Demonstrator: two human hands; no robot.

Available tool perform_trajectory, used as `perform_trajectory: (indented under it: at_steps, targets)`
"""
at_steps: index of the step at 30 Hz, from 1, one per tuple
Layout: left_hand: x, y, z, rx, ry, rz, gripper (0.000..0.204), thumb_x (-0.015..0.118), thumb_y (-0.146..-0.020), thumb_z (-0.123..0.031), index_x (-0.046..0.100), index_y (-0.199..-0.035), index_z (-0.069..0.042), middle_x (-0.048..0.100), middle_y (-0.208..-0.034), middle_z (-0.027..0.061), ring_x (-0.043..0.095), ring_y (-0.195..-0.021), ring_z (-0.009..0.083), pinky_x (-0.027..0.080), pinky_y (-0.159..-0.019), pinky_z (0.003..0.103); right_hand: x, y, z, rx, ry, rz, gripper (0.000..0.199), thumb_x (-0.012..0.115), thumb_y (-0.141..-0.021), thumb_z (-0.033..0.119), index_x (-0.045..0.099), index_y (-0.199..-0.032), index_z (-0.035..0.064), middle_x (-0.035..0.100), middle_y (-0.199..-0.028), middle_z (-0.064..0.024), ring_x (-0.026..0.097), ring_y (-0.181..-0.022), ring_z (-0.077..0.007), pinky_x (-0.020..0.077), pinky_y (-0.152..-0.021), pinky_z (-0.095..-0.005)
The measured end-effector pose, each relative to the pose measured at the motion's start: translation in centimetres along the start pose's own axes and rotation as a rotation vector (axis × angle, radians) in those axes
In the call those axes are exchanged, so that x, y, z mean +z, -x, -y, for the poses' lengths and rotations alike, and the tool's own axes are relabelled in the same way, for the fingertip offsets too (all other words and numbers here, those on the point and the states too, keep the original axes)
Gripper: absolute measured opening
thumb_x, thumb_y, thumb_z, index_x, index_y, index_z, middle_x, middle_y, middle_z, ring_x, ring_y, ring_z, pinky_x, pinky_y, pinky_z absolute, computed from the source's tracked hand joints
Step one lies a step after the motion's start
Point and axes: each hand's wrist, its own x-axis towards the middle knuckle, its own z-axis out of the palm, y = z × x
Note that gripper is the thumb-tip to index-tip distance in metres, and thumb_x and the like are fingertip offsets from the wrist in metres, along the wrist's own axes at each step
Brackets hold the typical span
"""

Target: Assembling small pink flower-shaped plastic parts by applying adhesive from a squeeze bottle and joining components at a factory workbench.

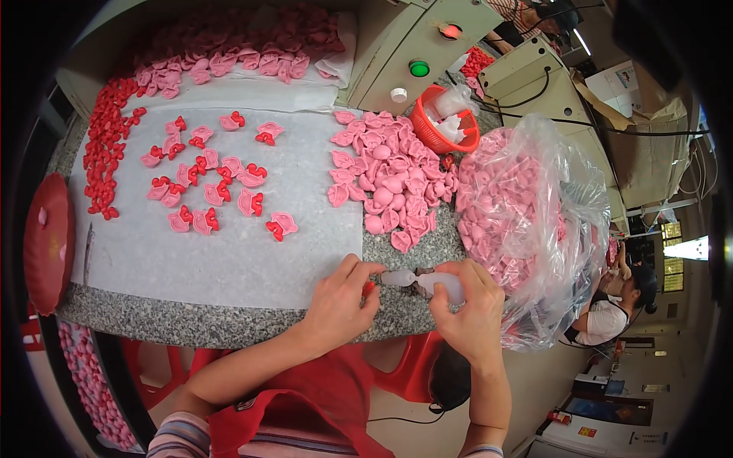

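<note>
Over the counter's front edge, my right hand (pixel 471 309) is closed around a small translucent white squeeze bottle (pixel 449 288). Its pale tip (pixel 397 278) points left, toward my other hand. My left hand (pixel 341 301) is closed, pinching a small red piece (pixel 369 288) mostly hidden by the fingers. Beyond both hands lies a heap of pink moulded pieces (pixel 393 172). Spread over the white paper sheet (pixel 229 263) are several pink pieces with red bow-shaped parts against them, such as a pink-and-red piece (pixel 282 225).
Loose red parts (pixel 103 156) line the paper's left side, near a red scalloped tray (pixel 50 244). A bulging clear plastic bag (pixel 508 206) of pink pieces is at right, below an orange basket (pixel 445 122). A machine panel (pixel 397 61) stands behind. A person (pixel 611 309) is far right.
</note>
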Motion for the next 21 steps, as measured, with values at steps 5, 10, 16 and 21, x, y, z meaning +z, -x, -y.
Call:
perform_trajectory:
  at_steps: [5, 10, 16, 21]
  targets:
    - [0.14, -0.05, -0.01, 0.022, -0.007, -0.027, 0.028, 0.06, -0.073, -0.001, 0.056, -0.101, -0.004, 0.049, -0.077, 0.0085, 0.056, -0.06, 0.0198, 0.048, -0.055, 0.031, -0.11, -0.01, -0.12, -0.009, -0.003, -0.005, 0.015, 0.057, -0.066, 0.002, 0.058, -0.081, 0.0, 0.059, -0.073, -0.0122, 0.058, -0.064, -0.0293, 0.0461, -0.056, -0.035]
    - [0.09, -0.1, -0.06, 0.023, -0.014, -0.027, 0.028, 0.061, -0.073, -0.001, 0.056, -0.101, -0.004, 0.049, -0.077, 0.0083, 0.057, -0.061, 0.0196, 0.049, -0.055, 0.031, -0.1, -0.06, -0.13, -0.003, 0.001, 0.0, 0.015, 0.057, -0.066, 0.002, 0.058, -0.081, 0.0001, 0.059, -0.073, -0.0121, 0.058, -0.063, -0.0292, 0.0462, -0.056, -0.0351]
    - [0.13, -0.04, 0.13, 0.021, -0.017, -0.026, 0.028, 0.061, -0.073, -0.001, 0.056, -0.101, -0.004, 0.05, -0.078, 0.0082, 0.057, -0.061, 0.0198, 0.049, -0.055, 0.031, -0.03, -0.07, -0.13, -0.014, 0.007, -0.007, 0.015, 0.057, -0.066, 0.001, 0.058, -0.081, 0.0004, 0.058, -0.072, -0.012, 0.058, -0.063, -0.0293, 0.046, -0.055, -0.0355]
    - [0.08, -0.02, 0.09, 0.021, -0.02, -0.023, 0.028, 0.061, -0.073, -0.001, 0.056, -0.101, -0.004, 0.049, -0.078, 0.0081, 0.057, -0.061, 0.0198, 0.05, -0.056, 0.031, -0.09, -0.11, 0.03, -0.022, -0.003, -0.015, 0.014, 0.057, -0.066, 0.002, 0.058, -0.08, 0.0004, 0.058, -0.071, -0.0118, 0.058, -0.061, -0.0291, 0.0458, -0.054, -0.0354]
